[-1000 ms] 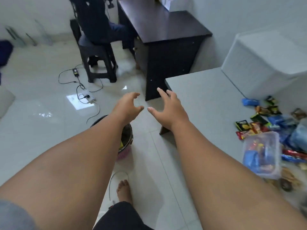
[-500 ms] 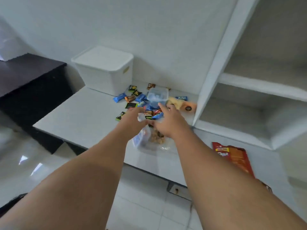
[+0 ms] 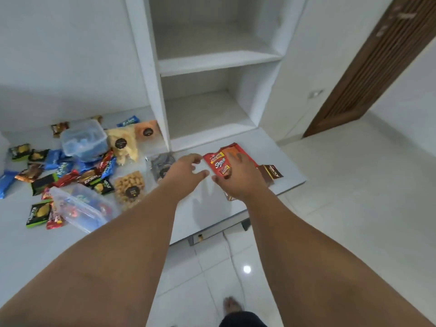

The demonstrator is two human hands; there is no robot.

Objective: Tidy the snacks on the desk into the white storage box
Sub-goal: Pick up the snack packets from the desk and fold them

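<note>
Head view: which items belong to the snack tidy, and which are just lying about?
Job: red snack bag, brown packet, nut pouch, wrapped snacks, desk.
Just there: wall shelves, wooden door.

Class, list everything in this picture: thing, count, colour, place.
Desk: one, pale grey, foreground.
Shelf niche: one, white, behind the desk.
Door: one, brown wood, upper right.
Red bag: one, red, desk's right end.
Brown packet: one, brown, right of the red bag.
Clear tubs: two, clear, desk's left part.
Labelled pouches: four, clear, mid desk.
Small wrappers: many, blue, red, green, around the tubs.
Left hand: one, open, above the desk.
Right hand: one, over the red bag.
</note>
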